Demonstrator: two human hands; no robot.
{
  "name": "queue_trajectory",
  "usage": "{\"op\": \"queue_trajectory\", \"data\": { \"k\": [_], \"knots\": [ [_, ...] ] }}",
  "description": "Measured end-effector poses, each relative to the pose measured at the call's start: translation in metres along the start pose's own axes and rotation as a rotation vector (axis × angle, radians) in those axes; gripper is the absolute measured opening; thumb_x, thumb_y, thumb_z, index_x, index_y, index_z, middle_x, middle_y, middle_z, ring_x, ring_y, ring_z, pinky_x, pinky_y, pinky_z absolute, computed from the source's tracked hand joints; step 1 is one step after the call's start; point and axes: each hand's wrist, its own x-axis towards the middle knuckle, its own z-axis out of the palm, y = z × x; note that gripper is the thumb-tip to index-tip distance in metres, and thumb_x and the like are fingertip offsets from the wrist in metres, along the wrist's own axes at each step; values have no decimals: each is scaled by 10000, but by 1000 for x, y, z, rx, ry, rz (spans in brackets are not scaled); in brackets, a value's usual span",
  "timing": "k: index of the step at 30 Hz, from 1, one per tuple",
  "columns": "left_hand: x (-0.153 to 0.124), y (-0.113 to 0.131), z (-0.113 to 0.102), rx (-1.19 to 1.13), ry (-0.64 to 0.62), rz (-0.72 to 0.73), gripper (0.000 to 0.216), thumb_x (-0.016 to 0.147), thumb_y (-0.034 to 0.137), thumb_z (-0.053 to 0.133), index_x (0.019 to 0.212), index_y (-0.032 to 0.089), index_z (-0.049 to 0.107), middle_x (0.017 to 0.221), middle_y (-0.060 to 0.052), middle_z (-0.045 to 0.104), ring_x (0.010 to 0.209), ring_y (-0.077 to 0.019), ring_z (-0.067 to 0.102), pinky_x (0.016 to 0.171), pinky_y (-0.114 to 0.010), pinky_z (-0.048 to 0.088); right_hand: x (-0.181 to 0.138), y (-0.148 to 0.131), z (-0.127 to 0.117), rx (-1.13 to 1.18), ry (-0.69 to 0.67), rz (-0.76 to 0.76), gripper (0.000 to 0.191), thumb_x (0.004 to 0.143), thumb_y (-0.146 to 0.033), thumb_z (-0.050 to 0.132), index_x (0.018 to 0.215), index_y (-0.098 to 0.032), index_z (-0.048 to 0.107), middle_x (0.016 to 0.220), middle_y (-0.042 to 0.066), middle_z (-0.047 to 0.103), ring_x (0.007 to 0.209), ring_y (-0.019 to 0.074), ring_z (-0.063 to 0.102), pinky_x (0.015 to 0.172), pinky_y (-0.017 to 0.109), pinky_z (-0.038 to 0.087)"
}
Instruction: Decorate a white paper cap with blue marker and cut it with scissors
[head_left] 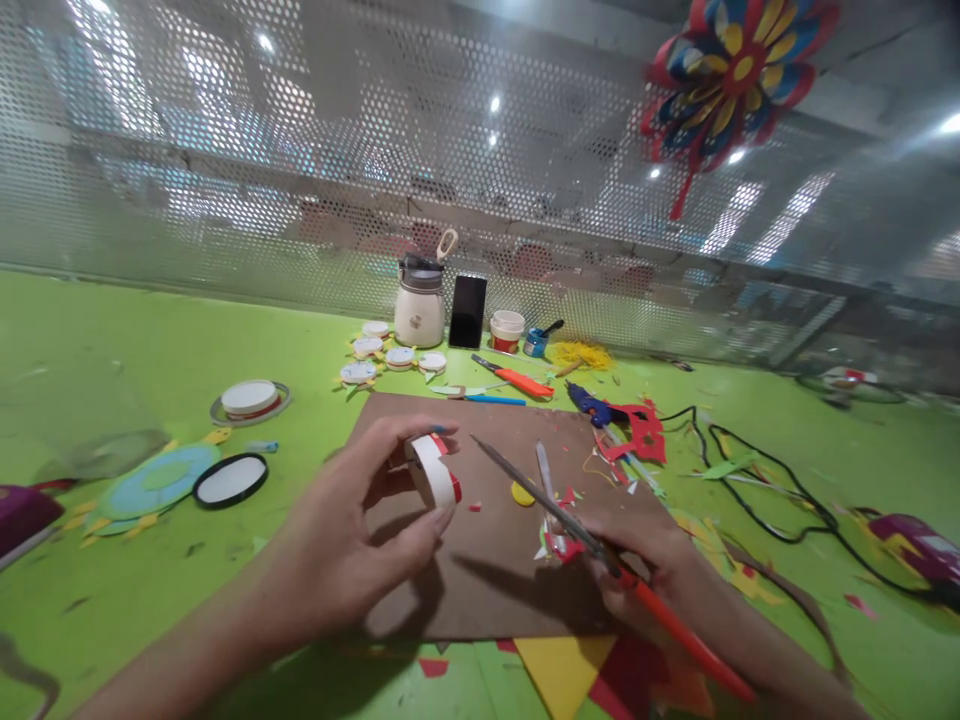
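Note:
My left hand (375,500) pinches a small round white piece with red bits at its edge (436,472), held upright above the brown board (487,590). In my right hand (637,560) is a pair of scissors (555,510) with red-orange handles. Their dark blades point up and left toward the white piece, apart from it. On the board below the blades lie a yellow disc (523,492) and red and white paper scraps (562,545). My fingers partly hide the white piece and the scissor handles.
Behind the board stand a white bottle (420,312), a phone (467,312) and a small tub (507,330). A blue glue gun (589,403) lies beside a red cut-out (645,432); its black cord (757,520) runs right. White discs (358,374) and a turquoise paper shape (161,485) lie left.

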Motion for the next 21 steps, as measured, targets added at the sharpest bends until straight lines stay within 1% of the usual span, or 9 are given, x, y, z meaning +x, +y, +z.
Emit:
{"op": "queue_trajectory", "data": {
  "k": [3, 5, 7, 9, 10, 13, 15, 19, 21],
  "knots": [
    [-1, -2, -2, -30, 16, 21, 465, 916, 291, 699, 1355, 332, 551, 1384, -64, 618, 1154, -256, 684, 931, -344, 633, 1, 5, 0, 58, -38, 20, 496, 730, -7, 563, 1149, -215, 728, 940, 26, 763, 808, 178, 678, 704, 236, 524],
    [-2, -4, -4, -62, 26, 4, 480, 912, 308, 712, 1370, 360, 576, 1433, -56, 588, 1154, -260, 681, 926, -336, 632, 2, 5, -1, 66, -28, 6, 498, 717, -10, 578, 1144, -217, 728, 978, 28, 760, 823, 177, 671, 731, 241, 525],
    [-2, -6, -7, -121, -8, -24, 555, 903, 319, 736, 1423, 375, 549, 1429, -61, 602, 1136, -259, 691, 925, -325, 625, 3, 3, -3, 73, -14, 3, 440, 727, -27, 597, 1099, -210, 745, 897, 15, 743, 749, 159, 644, 690, 227, 512],
    [-1, -6, -11, -222, -50, -50, 621, 903, 320, 748, 1467, 370, 493, 1401, -80, 632, 1130, -259, 695, 907, -314, 621, 3, 0, -6, 104, -46, 19, 340, 754, -57, 614, 1028, -196, 760, 780, -3, 698, 663, 137, 598, 618, 206, 481],
    [0, -5, -14, -283, -75, -59, 609, 906, 327, 747, 1458, 358, 491, 1394, -92, 639, 1129, -261, 694, 886, -308, 622, 3, -1, -7, 128, -76, 28, 294, 768, -73, 623, 999, -190, 763, 741, -10, 674, 638, 128, 577, 594, 198, 467],
    [2, 1, -21, -437, -170, -118, 415, 916, 346, 739, 1304, 285, 604, 1397, -118, 641, 1122, -251, 679, 858, -282, 607, 1, -3, -10, 193, -176, 40, 209, 795, -113, 647, 954, -183, 762, 702, -17, 628, 620, 117, 538, 567, 189, 446],
    [2, 5, -24, -520, -202, -203, 322, 915, 348, 742, 1216, 254, 673, 1382, -111, 654, 1073, -204, 670, 847, -233, 583, 0, -2, -10, 223, -214, 44, 191, 805, -126, 647, 948, -186, 759, 715, -13, 625, 625, 118, 528, 564, 193, 443],
    [1, 4, -23, -742, -200, -315, 329, 899, 430, 745, 1161, 232, 732, 1217, -96, 725, 898, -132, 655, 717, -152, 527, -1, -5, -11, 275, -288, 88, 149, 788, -115, 638, 882, -190, 726, 704, -23, 590, 619, 114, 500, 559, 198, 431],
    [0, 1, -21, -780, -209, -347, 352, 884, 478, 750, 1128, 225, 752, 1115, -82, 738, 869, -123, 644, 714, -148, 509, 1, -12, -14, 339, -352, 98, 119, 759, -109, 638, 829, -191, 689, 667, -41, 538, 596, 106, 466, 544, 196, 415]
  ]
}}
